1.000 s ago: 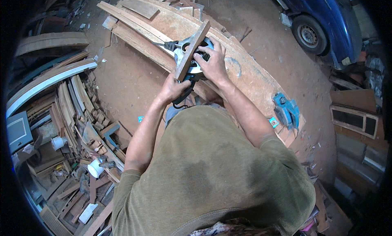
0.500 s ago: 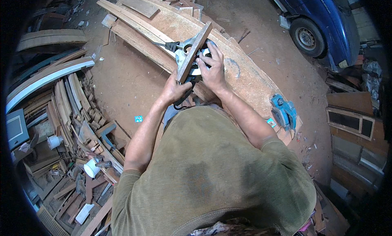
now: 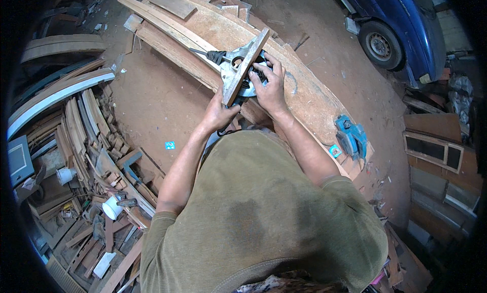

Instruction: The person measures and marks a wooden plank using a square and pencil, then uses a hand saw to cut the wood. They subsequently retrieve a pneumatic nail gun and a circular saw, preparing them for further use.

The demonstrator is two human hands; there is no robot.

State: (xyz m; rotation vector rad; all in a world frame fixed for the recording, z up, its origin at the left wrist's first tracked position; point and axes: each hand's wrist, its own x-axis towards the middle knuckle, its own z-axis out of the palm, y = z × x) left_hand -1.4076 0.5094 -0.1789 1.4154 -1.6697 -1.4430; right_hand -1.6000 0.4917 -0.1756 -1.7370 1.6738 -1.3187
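Observation:
A hand-held power tool with a silver base plate and a round opening is held over the workbench, its dark lower side mostly hidden. A narrow wooden strip lies slantwise across its base plate. My left hand is closed around the near end of the tool and strip, thumb on the near side. My right hand grips the tool's right side, its fingers bent over the plate and thumb beside the strip. What the right fingertips press on is too small to make out.
The dusty wooden workbench carries long boards on its far left. A blue planer-like power tool rests at its right end. Scrap wood is heaped at the left. A blue vehicle stands far right.
The tool and both hands have shifted slightly to the right in the picture. My right fingers have moved a little over the plate; both hands keep their hold.

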